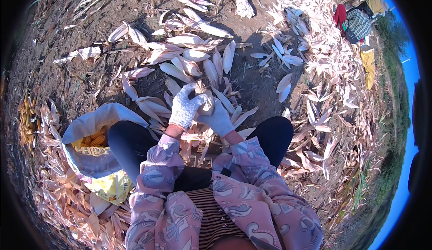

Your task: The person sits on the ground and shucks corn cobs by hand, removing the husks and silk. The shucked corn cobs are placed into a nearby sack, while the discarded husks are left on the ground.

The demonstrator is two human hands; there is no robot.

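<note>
Both of my hands wear white knit work gloves and meet in front of my knees. Between them is an ear of corn (206,105), still wrapped in pale dry husk, its tip pointing away from me. My left hand (185,105) grips its left side near the top. Around its lower right side curls my right hand (217,117), with some fingers hidden behind the ear. Just beyond my hands lies a loose pile of unhusked corn ears (189,52) on bare soil. Torn husks (189,145) lie on the ground between my legs.
At my left knee stands an open woven sack (91,115) with husked yellow cobs (94,139) inside. More yellow cobs (28,122) lie at far left. Dry husks (324,41) spread along the right, where a person in a checked top (358,24) bends near a yellow sack (368,64).
</note>
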